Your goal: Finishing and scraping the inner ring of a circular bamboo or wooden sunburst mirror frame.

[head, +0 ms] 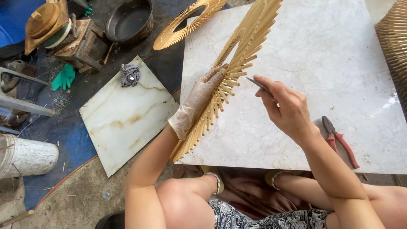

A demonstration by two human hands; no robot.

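1. My gloved left hand (196, 104) is clenched around the bamboo-stick sunburst ring (231, 70), holding it tilted on edge above the marble table (330, 55), its lower sticks reaching down past the table's near edge.
2. My bare right hand (285, 108) pinches a small thin blade (258, 85), its tip pointing at the stick ends just to the right of my left fingers.
3. To do this well, I judge the ring should be held steady and the blade worked on one stick tip at a time, with strokes away from the gloved fingers.
4. The ring sits inside my left grip; the blade tip is near it, and I cannot tell whether they touch.
5. Red-handled pliers (339, 140) lie on the table by my right wrist.
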